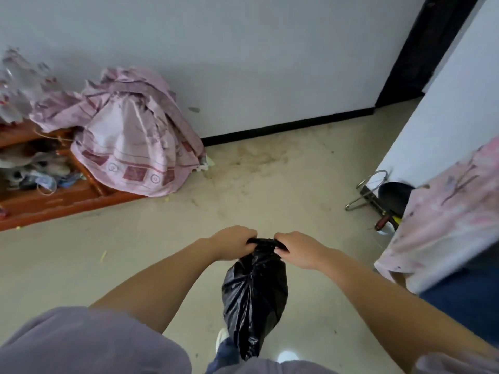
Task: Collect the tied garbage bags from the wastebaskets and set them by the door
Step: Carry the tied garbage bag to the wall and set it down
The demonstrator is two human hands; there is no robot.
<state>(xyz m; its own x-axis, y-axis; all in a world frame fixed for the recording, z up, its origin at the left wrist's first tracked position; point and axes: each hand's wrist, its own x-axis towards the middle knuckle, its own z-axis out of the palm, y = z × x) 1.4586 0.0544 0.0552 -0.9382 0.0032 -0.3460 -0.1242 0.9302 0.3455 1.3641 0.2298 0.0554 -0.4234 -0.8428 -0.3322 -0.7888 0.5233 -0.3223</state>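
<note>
A black garbage bag hangs in front of me above the floor, gathered tight at its top. My left hand grips the left side of the bag's bunched neck. My right hand grips the right side of the same neck. Both hands are curled round the plastic and nearly touch each other. The bag's lower end hangs in front of my legs and shoes.
A pile of pink patterned cloth lies on an orange wooden frame at the left. At the right stands furniture with a pink floral cover; beside it are a black round object and a wire rack. A dark doorway opens at the far right.
</note>
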